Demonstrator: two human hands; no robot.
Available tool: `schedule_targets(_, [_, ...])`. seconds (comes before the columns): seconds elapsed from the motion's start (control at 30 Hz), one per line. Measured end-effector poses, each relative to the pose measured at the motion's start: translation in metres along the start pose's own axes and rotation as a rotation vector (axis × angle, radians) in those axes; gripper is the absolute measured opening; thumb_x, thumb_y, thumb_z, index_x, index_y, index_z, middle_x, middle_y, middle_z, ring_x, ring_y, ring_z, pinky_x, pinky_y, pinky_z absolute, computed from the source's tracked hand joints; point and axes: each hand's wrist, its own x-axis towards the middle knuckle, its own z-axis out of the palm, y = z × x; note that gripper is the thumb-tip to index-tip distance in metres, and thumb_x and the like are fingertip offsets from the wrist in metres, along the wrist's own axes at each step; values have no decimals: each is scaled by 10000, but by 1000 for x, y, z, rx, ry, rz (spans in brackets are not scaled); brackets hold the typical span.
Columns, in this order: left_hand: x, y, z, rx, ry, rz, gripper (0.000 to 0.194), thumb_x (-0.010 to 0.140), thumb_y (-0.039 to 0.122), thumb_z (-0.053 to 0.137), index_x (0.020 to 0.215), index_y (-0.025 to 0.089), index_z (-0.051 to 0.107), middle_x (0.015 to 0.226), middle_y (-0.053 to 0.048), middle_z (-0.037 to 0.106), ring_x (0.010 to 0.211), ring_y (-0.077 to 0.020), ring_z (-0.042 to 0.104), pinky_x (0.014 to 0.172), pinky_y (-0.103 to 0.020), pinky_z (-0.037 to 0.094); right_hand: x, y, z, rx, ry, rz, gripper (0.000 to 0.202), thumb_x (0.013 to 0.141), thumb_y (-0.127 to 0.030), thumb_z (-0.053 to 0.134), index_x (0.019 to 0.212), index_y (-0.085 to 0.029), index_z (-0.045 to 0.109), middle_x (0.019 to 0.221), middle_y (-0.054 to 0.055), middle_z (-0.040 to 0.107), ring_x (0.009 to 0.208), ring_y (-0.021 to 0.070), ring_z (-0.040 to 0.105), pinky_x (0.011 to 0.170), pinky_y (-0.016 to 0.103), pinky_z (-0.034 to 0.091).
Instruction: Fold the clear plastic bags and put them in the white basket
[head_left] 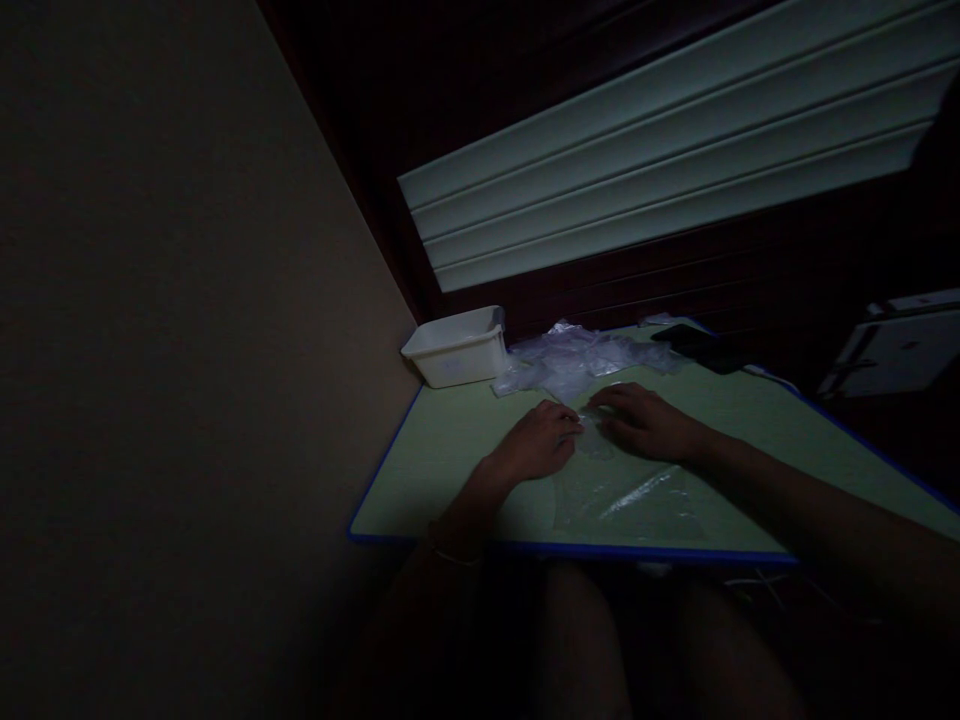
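A clear plastic bag (pixel 630 500) lies flat on the light green tabletop, its front part shiny and close to the blue edge. At its far end my left hand (pixel 538 440) is closed, with the fingertips pinching the plastic. My right hand (pixel 641 420) curls over the same end from the other side, fingers and thumb bent onto the bag. The two sets of fingertips are close together. Dim light hides the exact grip. Just beyond the hands is a loose pile of clear plastic bags (pixel 577 360).
A white plastic bin (pixel 459 350) stands at the table's back left corner, beside the wall. Dark objects (pixel 701 345) lie at the back right, with a white cable (pixel 769 377) near them. The table (pixel 442 470) has a blue rim. A white box (pixel 892 350) is farther right.
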Motion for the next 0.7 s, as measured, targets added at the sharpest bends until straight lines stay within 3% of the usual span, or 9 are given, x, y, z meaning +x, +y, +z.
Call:
schedule_targets(0.27, [-5, -4, 1, -11, 36, -35, 278, 890, 196, 479, 1072, 171, 689, 1291, -102, 548, 1224, -207, 467, 1077, -372, 380, -2, 3, -1, -8, -27, -8, 341, 873, -324, 509, 1146, -227, 689, 1235, 127, 612, 1150, 311, 548, 969, 468, 439])
schedule_targets(0.53, [-6, -6, 5, -73, 47, -7, 265, 850, 125, 484, 1041, 189, 656, 1311, -65, 579, 1255, -196, 463, 1089, -399, 377, -2, 0, -4, -5, -45, -21, 306, 866, -294, 515, 1060, -261, 750, 1263, 119, 599, 1169, 335, 539, 970, 503, 427])
schedule_targets(0.7, [-6, -5, 6, -105, 60, 18, 375, 816, 107, 489, 1173, 173, 582, 1270, -84, 601, 1235, -205, 486, 1070, -404, 398, -2, 4, 1, 40, -29, -20, 301, 850, -307, 544, 1071, -257, 742, 1253, 124, 602, 1169, 340, 541, 970, 519, 431])
